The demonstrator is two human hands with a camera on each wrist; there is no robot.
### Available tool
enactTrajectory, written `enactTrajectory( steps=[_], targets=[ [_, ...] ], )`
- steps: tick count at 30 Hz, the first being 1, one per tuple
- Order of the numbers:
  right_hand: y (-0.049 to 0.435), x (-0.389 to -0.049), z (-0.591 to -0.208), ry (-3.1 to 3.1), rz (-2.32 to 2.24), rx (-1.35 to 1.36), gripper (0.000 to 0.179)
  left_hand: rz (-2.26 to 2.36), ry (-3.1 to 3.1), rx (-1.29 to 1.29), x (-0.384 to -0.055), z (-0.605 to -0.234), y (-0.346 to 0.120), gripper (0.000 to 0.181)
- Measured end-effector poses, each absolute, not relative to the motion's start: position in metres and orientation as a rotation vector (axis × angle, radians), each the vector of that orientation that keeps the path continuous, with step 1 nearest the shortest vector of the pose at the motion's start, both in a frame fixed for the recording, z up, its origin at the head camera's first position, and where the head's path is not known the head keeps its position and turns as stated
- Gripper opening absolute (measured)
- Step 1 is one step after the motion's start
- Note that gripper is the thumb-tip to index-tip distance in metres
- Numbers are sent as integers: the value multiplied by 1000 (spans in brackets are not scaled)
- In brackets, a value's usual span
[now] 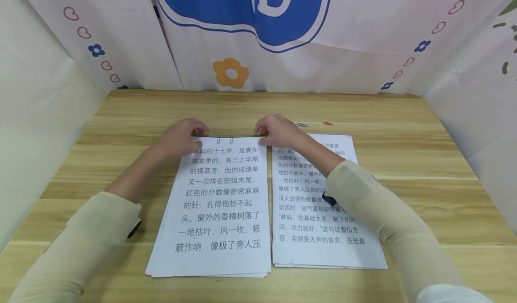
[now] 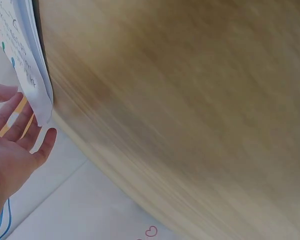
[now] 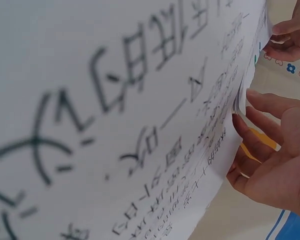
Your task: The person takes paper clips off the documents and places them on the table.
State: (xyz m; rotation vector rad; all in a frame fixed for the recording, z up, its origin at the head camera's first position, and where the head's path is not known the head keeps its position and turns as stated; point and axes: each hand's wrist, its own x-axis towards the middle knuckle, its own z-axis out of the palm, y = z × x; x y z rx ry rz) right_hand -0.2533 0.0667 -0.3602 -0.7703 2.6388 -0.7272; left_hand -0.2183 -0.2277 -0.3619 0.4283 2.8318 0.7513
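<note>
My left hand (image 1: 181, 138) is at the top left corner of the left paper stack (image 1: 220, 204), its thumb over the corner and its fingers curved loosely beyond the edge. In the left wrist view, the left hand's fingers (image 2: 20, 122) are spread behind the sheets. My right hand (image 1: 280, 130) touches the same stack's top right corner with loosely bent fingers. The right wrist view has this hand's thumb (image 3: 270, 102) close against the page edge. A blue paper clip (image 1: 218, 140) and a green paper clip (image 1: 231, 140) sit on the stack's top edge between the hands.
A second printed stack (image 1: 315, 249) lies to the right, partly under my right forearm. Behind it, a loose blue paper clip (image 1: 302, 125) and a red paper clip (image 1: 327, 123) lie on the wooden table (image 1: 404, 150). White printed cloth (image 1: 363, 65) hangs along the table's back edge.
</note>
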Motion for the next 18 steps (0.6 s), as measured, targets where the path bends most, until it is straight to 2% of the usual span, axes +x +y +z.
enactTrajectory(
  steps=[18],
  targets=[
    [59,-254,-357,2648,-634,-721,38,695,2796,457,-221,-361,-233,44]
  ],
)
